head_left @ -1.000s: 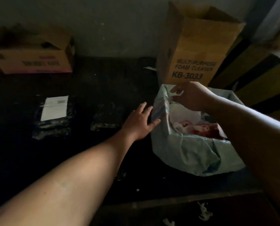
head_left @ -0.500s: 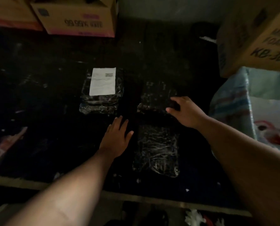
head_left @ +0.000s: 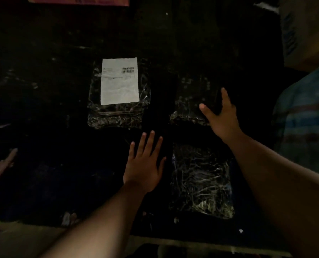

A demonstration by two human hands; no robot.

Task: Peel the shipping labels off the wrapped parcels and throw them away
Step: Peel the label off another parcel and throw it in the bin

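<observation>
Dark tabletop point(head_left: 43, 183), dimly lit, with three plastic-wrapped parcels lying flat.

Far left parcel point(head_left: 117, 116): white shipping label point(head_left: 119, 81) stuck flat on top, barcode near its upper right corner, no edge lifted.

Far right parcel point(head_left: 190, 101): bare wrap, no label showing. Right hand point(head_left: 223, 118) over its near right corner, fingers spread and straight, thumb out to the left, gripping nothing; contact with the wrap hard to judge in the gloom.

Near parcel point(head_left: 201, 181): just beside the front edge of the table, also bare of any label, crinkled wrap catching the light.

Left hand point(head_left: 145, 164): flat, fingers straight and slightly fanned, holding nothing, between the labelled parcel and the near parcel, just left of the latter.

At the right edge, pale bag point(head_left: 303, 118) with faint stripes, behind it a cardboard box point(head_left: 307, 30). Strip of another box point(head_left: 76, 0) along the top edge.
</observation>
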